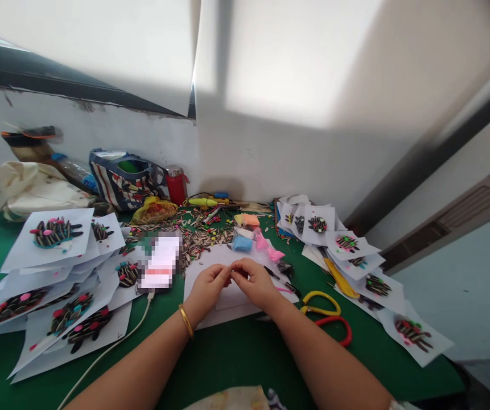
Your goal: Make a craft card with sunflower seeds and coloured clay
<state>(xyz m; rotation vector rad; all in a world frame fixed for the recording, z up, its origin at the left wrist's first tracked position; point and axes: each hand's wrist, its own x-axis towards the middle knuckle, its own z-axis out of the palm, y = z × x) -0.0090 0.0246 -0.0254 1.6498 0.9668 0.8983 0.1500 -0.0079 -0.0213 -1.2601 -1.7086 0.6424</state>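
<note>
My left hand (209, 287), with a gold bangle at its wrist, and my right hand (253, 283) meet over white paper (214, 255). Both have thumb and fingers pinched together, fingertips almost touching. Whatever lies between the fingertips is too small to make out. Just beyond the hands are soft packets of modelling clay: blue (242, 244), pink (272, 251) and orange (250, 220). Loose striped sunflower seeds (202, 242) are spread behind the paper. A black pen (275, 275) lies beside my right hand, and scissors (336, 308) with yellow and red handles rest near my right forearm.
Sheets with seed-and-clay figures pile up at left (78, 256) and right (370, 250). A phone (161, 262) with a white cable (136, 330) lies left of the paper. A yellow-handled tool (342, 279), a red flask (176, 187) and a striped bag (120, 182) stand around.
</note>
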